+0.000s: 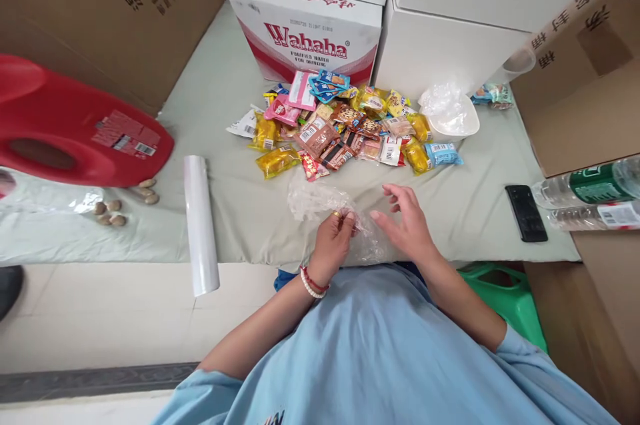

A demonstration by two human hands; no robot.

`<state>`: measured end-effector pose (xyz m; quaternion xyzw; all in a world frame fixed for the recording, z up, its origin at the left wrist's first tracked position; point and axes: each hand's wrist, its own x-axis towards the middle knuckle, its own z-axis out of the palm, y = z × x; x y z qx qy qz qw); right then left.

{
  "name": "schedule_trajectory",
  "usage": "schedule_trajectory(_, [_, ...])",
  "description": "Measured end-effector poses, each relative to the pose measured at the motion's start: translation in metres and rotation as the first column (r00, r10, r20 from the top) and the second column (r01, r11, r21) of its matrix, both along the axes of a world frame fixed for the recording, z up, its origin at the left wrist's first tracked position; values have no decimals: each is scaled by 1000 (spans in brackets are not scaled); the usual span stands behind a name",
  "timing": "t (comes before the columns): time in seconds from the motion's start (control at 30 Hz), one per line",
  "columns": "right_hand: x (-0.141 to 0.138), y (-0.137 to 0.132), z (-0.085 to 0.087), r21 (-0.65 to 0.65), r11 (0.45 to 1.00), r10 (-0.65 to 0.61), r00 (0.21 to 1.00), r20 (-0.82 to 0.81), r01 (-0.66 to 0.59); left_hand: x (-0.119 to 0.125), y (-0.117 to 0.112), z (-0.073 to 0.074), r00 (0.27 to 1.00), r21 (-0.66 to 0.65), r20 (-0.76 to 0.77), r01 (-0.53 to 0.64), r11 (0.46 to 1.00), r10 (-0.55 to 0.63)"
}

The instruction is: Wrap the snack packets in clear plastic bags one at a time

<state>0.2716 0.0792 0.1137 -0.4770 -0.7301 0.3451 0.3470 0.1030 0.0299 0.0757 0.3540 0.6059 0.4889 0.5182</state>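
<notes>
A crumpled clear plastic bag (313, 200) lies near the table's front edge, and my left hand (334, 242) pinches it between thumb and fingers. To its right, my right hand (406, 224) hovers with thumb and fingers apart, holding nothing. Part of the bag spreads beneath and between both hands. Just beyond them sits a pile of small wrapped snacks (317, 138) in yellow, brown, pink and blue packaging. At the right of the pile, a white bowl (465, 120) holds crumpled clear plastic.
A plastic roll (201, 225) overhangs the front edge at left, near a red jug (75, 125) and several walnut-like pieces (117, 219). Right are a phone (526, 213) and plastic bottles (595, 183). A Wahaha carton (310, 32) stands behind; a green stool (505, 298) is below.
</notes>
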Motion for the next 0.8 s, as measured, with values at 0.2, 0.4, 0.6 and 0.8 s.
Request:
schedule_trajectory(0.2, [-24, 17, -24, -414, 894, 106, 980, -170, -168, 1, -2, -1, 985, -5, -144, -98, 995, 96])
schedule_trajectory(0.4, [-19, 22, -25, -410, 910, -2, 988, -156, -63, -26, -9, -6, 962, -31, -226, -166, 986, 155])
schedule_trajectory(0.6, [9, 24, -37, -396, 912, -157, 982, -101, 105, -57, -14, -12, 923, -90, -71, -383, 919, 378])
schedule_trajectory(0.8, [36, 16, -44, -421, 889, -215, 976, -38, 179, -79, -37, -19, 851, -94, -479, -293, 951, 215])
